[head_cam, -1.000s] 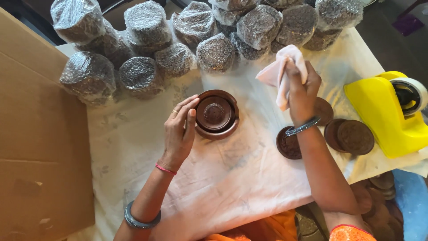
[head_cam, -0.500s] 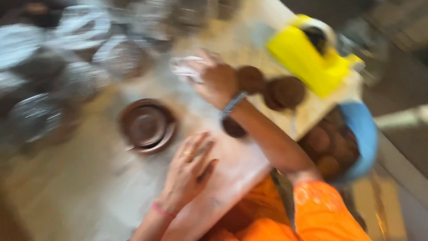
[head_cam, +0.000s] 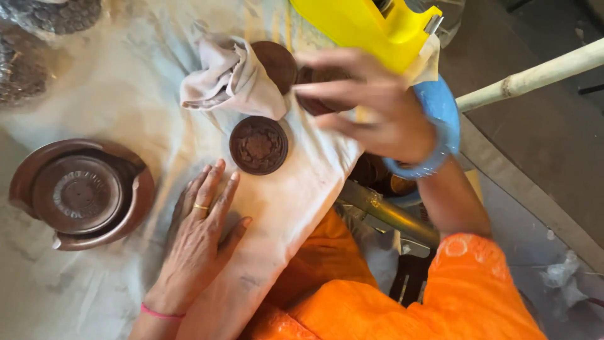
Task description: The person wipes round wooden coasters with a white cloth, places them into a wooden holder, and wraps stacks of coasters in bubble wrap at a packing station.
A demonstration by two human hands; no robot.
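Head view: your right hand [head_cam: 377,110] reaches over the desk [head_cam: 126,113] edge, fingers closing on a dark brown disc [head_cam: 314,91] beside the yellow tape dispenser [head_cam: 365,25]; the grip looks pinched on its rim, though blur hides the exact contact. Judged stiff, light, likely brittle if clay: take it by the rim, thumb opposite fingers. A second carved disc [head_cam: 258,145] lies flat on the cloth-covered desk, just beside your left hand [head_cam: 201,233], which rests open and flat, holding nothing. A rag [head_cam: 229,79] lies bunched against a third disc [head_cam: 275,63]. A brown bowl [head_cam: 78,195] with a lid inside sits well to the left.
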